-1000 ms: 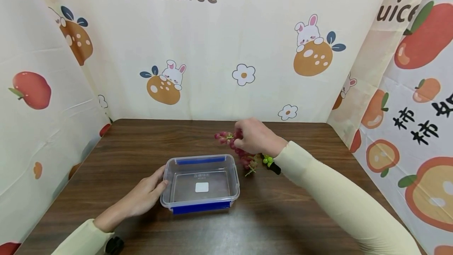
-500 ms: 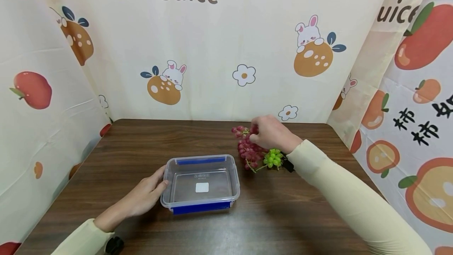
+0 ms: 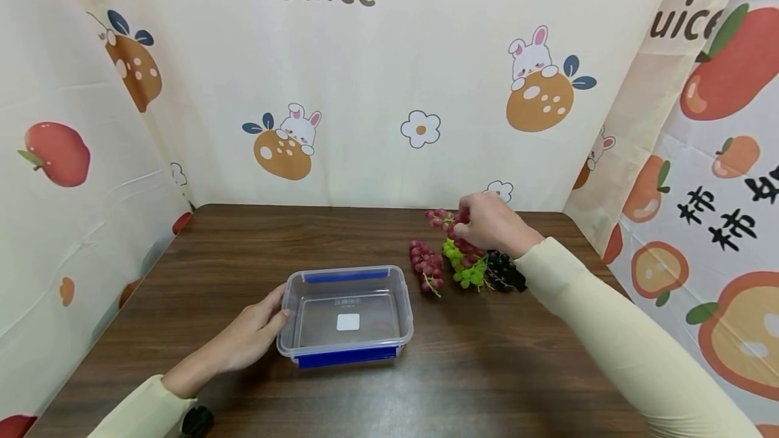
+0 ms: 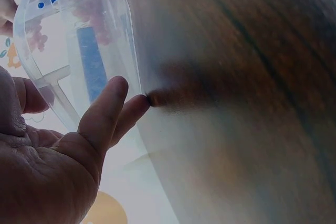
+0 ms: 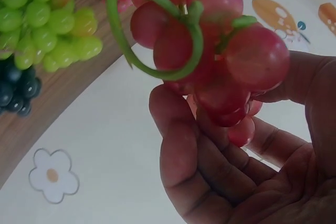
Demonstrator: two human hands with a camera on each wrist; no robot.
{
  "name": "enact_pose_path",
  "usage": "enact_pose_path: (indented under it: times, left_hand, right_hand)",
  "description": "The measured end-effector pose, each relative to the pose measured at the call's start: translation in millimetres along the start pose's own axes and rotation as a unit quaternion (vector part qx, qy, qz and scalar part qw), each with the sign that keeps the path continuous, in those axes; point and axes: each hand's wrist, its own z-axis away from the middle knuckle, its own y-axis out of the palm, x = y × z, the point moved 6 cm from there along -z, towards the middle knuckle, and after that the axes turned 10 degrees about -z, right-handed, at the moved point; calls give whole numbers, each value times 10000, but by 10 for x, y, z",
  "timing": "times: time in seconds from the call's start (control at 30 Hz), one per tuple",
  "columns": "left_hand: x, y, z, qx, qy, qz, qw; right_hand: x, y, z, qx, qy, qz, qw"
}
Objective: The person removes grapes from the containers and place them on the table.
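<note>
My right hand (image 3: 491,222) holds a bunch of red grapes (image 3: 441,219) raised over the back right of the table. In the right wrist view, the fingers and thumb grip the red grapes (image 5: 197,51), and a curled green stem loops on the near side. Below lie a second red bunch (image 3: 426,265), green grapes (image 3: 470,273) and black grapes (image 3: 502,270). My left hand (image 3: 252,330) holds the left side of a clear plastic food container (image 3: 348,351), thumb over its rim. In the left wrist view, that hand's fingers (image 4: 102,111) lie along the container's outer wall (image 4: 118,30).
The lidless container has blue clips on its front and back sides, and a white square label shows on its bottom. A brown wooden table (image 3: 286,235) carries everything. Fruit-print cloth (image 3: 359,86) hangs behind and at both sides.
My right hand has moved right with the red grapes, away from the container. The other red bunch, the green grapes and the black grapes have come into fuller view. The left hand has stayed still.
</note>
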Motion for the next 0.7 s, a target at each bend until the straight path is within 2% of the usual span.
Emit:
enact_pose_path:
  times: [0.7]
  left_hand:
    - [-9, -24, 11, -43, 111, 21, 9999]
  right_hand:
    - [-480, -224, 8, -195, 402, 369, 9983]
